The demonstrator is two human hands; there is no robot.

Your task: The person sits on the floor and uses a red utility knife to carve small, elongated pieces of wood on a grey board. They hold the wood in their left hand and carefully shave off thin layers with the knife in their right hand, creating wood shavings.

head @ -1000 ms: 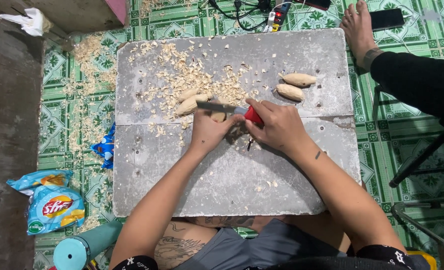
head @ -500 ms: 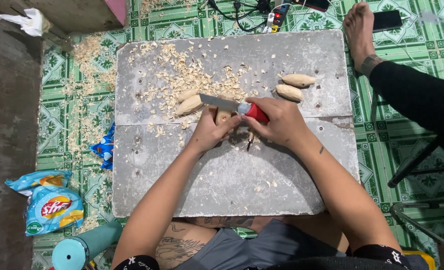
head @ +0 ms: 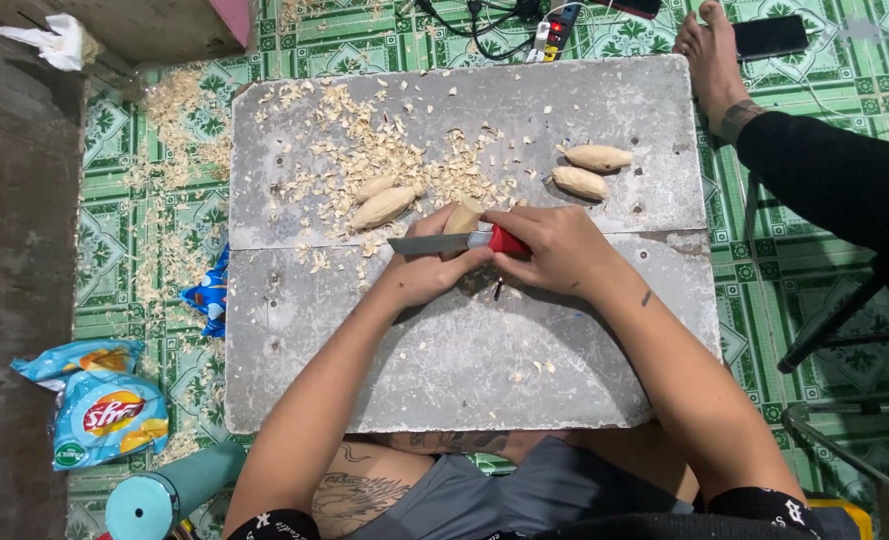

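Observation:
My left hand [head: 427,267] grips a pale wooden piece [head: 464,215] that sticks up between its fingers. My right hand [head: 555,248] holds a knife with a red handle [head: 506,241]; its blade [head: 430,243] points left and lies across the wooden piece. Both hands rest over the middle of a grey slab table [head: 465,340]. Two carved oval pieces [head: 385,205] lie just beyond my left hand among wood shavings [head: 365,150]. Two more carved pieces [head: 590,170] lie to the upper right.
Another person's leg and bare foot [head: 715,70] lie at the upper right, beside a phone [head: 771,36] and a power strip [head: 550,25]. Snack bags [head: 100,405] and a teal bottle [head: 170,492] lie on the green tiled floor at left. A chair frame [head: 835,330] stands right.
The knife blade has swung from a slant to lie level across the wooden piece. My hands have shifted slightly up and left. The other person's foot moved a little.

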